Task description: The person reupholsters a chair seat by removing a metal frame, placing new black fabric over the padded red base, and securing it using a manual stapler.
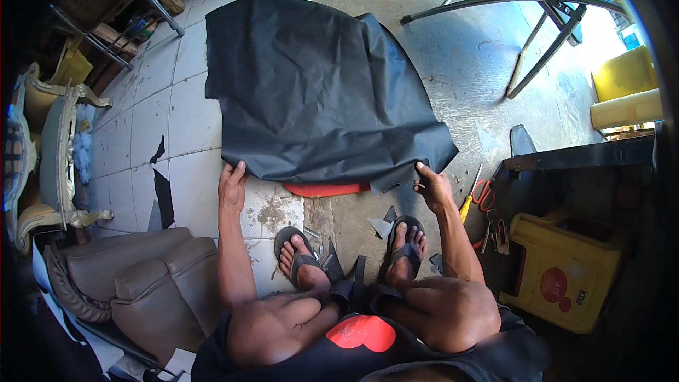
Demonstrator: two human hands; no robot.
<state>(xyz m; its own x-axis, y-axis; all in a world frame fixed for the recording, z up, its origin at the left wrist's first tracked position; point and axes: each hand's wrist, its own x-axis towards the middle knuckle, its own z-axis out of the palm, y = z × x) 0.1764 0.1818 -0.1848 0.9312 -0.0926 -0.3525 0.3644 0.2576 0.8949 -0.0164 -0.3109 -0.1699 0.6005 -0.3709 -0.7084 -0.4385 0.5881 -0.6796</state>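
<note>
A large black leatherette sheet point(318, 85) lies spread on the floor before me, creased, with an uneven outline. My left hand point(233, 182) pinches its near left corner between thumb and fingers. At the near right edge my right hand point(434, 189) grips the sheet too, thumb on top. Something small and pale shows by the right fingers, too small to name. From under the near edge peeks a flat red piece point(327, 189); the rest of it is covered by the sheet.
To the right lie a yellow-handled screwdriver point(466, 206) and red-handled scissors point(485, 197), near a yellow plastic stool point(559, 276). Black scraps point(163, 198) litter the tiles. Brown cushions point(166, 286) sit at left, an ornate chair frame point(67, 163) beyond. Metal chair legs point(527, 53) stand far right.
</note>
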